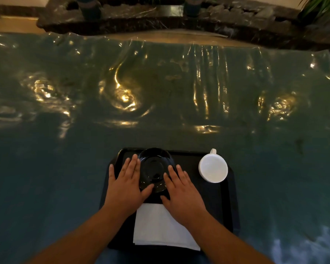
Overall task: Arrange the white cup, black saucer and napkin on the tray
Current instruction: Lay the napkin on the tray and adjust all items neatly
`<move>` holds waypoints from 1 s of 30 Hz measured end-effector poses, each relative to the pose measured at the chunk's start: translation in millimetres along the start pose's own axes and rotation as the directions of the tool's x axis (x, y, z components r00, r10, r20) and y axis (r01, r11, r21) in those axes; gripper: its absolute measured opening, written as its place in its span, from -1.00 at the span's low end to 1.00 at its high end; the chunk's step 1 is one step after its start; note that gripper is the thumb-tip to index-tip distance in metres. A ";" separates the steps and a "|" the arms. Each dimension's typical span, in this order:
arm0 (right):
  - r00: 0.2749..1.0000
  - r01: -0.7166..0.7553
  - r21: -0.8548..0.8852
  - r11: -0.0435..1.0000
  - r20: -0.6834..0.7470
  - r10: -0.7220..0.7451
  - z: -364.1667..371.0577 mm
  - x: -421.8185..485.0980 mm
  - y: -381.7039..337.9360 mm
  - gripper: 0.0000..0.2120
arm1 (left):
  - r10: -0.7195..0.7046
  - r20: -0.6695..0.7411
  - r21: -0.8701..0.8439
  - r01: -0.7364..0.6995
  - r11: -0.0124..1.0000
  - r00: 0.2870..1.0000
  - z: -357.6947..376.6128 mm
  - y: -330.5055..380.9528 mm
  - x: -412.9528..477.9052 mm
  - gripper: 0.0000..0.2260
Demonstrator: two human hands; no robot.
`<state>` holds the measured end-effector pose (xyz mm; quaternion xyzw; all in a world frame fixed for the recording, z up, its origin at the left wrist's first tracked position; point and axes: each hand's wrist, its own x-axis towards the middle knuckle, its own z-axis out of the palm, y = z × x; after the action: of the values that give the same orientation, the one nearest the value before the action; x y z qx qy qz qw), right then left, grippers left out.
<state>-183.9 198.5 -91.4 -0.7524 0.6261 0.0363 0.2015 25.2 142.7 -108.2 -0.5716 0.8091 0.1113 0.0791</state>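
A black tray [226, 202] lies at the near edge of the table. The black saucer [154, 166] sits on its far left part. My left hand [125, 185] and my right hand [181, 191] flank the saucer, fingers spread flat, thumbs touching its near rim. Neither hand lifts it. A folded white napkin [158, 227] lies on the tray's near part, partly under my right wrist. The white cup [213, 167] stands upright on the tray's far right corner, its handle pointing away from me.
The table [160, 92] is covered with a shiny, wrinkled dark green plastic sheet. Beyond its far edge runs a dark stone ledge [160, 21] with plants [320, 6] at the far right.
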 end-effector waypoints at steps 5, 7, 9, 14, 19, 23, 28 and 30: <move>1.000 0.003 0.002 1.000 0.002 -0.003 -0.9 -5.0 7.4 -0.31 | 0.008 0.012 0.012 -0.008 1.000 1.000 0.8 7.3 1.7 -0.15; 1.000 0.000 -0.003 1.000 0.009 0.000 -2.7 -5.8 10.2 -0.31 | 0.008 0.025 0.014 -0.009 1.000 1.000 0.3 10.1 2.1 -0.15; 0.999 -0.004 -0.002 1.000 0.036 0.005 -3.9 -7.1 12.0 -0.31 | 0.010 0.031 0.009 -0.011 1.000 0.999 -0.3 12.5 2.7 -0.15; 1.000 -0.019 -0.017 1.000 0.022 0.019 -1.9 -9.4 14.3 -0.32 | 0.016 0.033 -0.016 -0.016 1.000 0.999 -1.6 16.2 3.7 -0.14; 0.998 -0.045 0.015 0.999 0.054 0.044 -10.5 -9.8 8.2 -0.32 | 0.014 0.057 0.022 -0.015 1.000 0.998 -8.9 18.7 6.9 -0.12; 0.987 -0.049 0.221 0.974 -0.139 0.081 -36.0 -18.5 8.0 -0.46 | -0.016 -0.028 -0.036 0.014 0.999 0.999 -34.8 33.8 22.4 -0.25; 0.766 -0.250 0.541 0.803 -0.396 0.506 -64.1 -45.9 50.2 -0.71 | 0.217 -0.117 -0.286 -0.242 0.927 0.969 -81.3 98.8 69.9 -0.50; 0.655 -0.436 0.706 0.557 -0.175 0.735 -70.0 -50.4 73.7 -0.68 | 0.317 -0.049 -0.357 -0.313 0.880 0.947 -95.6 129.2 90.4 -0.51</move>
<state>-279.0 210.9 -30.7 -0.3687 0.8504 -0.2758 0.2546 -126.9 76.4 -27.6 -0.4367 0.8565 0.2720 -0.0417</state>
